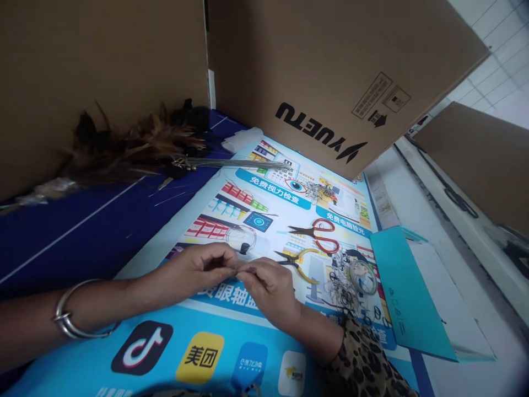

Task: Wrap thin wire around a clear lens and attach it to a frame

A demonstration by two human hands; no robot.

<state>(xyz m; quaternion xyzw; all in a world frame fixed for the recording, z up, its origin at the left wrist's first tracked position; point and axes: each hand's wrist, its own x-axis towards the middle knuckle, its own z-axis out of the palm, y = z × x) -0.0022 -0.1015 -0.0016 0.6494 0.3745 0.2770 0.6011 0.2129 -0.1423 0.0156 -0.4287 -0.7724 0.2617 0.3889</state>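
Over the printed poster, my left hand and my right hand meet fingertip to fingertip. Both are closed in a pinch, and what lies between the fingers is too small to make out. Just beyond them is a coil of clear line with a dark piece in it. Red-handled scissors and yellow-handled pliers rest right of the coil. Beside my right forearm is a heap of small wire and black ring pieces, with a round clear container at its edge.
Brown and black feathers lie at the back left. A bundle of thin metal rods stretches across the poster's far part. Large cardboard walls stand behind. An open turquoise box is at the right.
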